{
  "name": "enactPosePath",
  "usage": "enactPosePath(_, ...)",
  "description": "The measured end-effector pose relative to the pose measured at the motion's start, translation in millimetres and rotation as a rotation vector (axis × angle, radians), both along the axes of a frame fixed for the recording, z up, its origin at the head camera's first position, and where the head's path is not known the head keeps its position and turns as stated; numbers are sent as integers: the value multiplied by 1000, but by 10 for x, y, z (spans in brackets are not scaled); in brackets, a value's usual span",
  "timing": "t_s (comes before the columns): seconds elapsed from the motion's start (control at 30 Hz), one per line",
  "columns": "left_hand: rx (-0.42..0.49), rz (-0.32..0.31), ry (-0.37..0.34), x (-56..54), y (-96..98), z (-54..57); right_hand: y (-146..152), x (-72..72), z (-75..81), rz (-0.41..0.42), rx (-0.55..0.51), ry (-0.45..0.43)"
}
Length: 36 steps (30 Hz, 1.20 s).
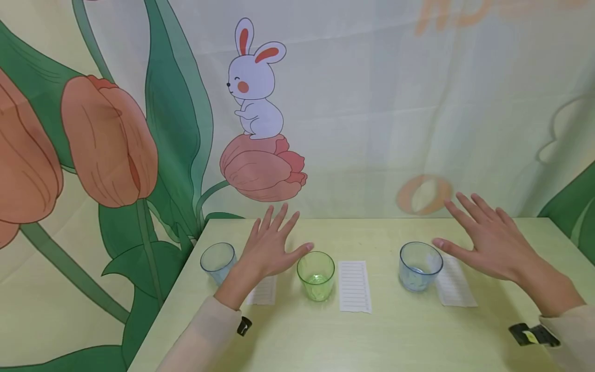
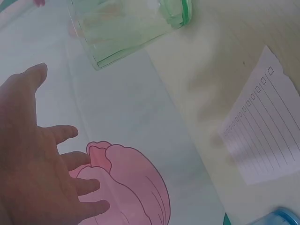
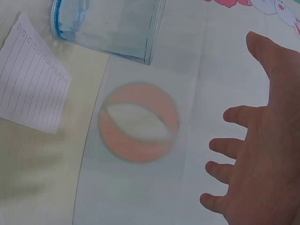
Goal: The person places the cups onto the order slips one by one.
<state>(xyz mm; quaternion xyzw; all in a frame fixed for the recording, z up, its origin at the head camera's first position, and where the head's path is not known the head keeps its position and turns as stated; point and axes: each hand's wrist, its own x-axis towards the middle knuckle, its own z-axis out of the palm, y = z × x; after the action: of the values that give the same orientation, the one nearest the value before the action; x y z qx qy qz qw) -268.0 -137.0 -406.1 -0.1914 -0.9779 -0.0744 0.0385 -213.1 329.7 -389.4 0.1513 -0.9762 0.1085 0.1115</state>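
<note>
My left hand [image 1: 271,248] hovers above the table with its fingers spread, between a blue-tinted glass [image 1: 218,262] and a green glass [image 1: 316,276]. Its thumb reaches toward the green glass's rim from above; in the left wrist view that glass [image 2: 126,33] stands apart from the hand [image 2: 47,154]. Fingers spread, my right hand [image 1: 492,243] hangs in the air to the right of another blue glass [image 1: 420,267]. The right wrist view shows a gap between that glass [image 3: 112,28] and the hand [image 3: 262,136]. Neither hand holds anything.
Lined paper slips lie beside the glasses: one [image 1: 262,290] partly behind the left wrist, one [image 1: 355,287] right of the green glass, one [image 1: 455,281] under the right hand. A printed cloth [image 1: 353,103] with a rabbit and tulips hangs behind the table [image 1: 372,341].
</note>
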Motion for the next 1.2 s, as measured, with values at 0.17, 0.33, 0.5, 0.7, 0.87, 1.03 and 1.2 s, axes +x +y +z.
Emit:
enactPosePath(0.17,27,-12,19,21,-34,33,-20,12,11,4,-2,-2)
enactPosePath(0.33,96,-29,-3,30,-151,117,-84,31,34,29,-22,12)
enactPosePath(0.5,135,-35,12,-2,-366,190,-205,52,57,65,-58,29)
enactPosePath(0.7,186,-66,29,-45,-656,259,-457,86,59,126,-94,52)
enactPosePath(0.87,245,-52,11,-30,-903,307,-779,61,8,194,-86,66)
enactPosePath(1.03,290,10,-16,-39,-1164,197,-1130,16,-76,251,-72,67)
enactPosePath(1.2,364,40,-32,-43,-1398,13,-1504,30,-137,335,-69,77)
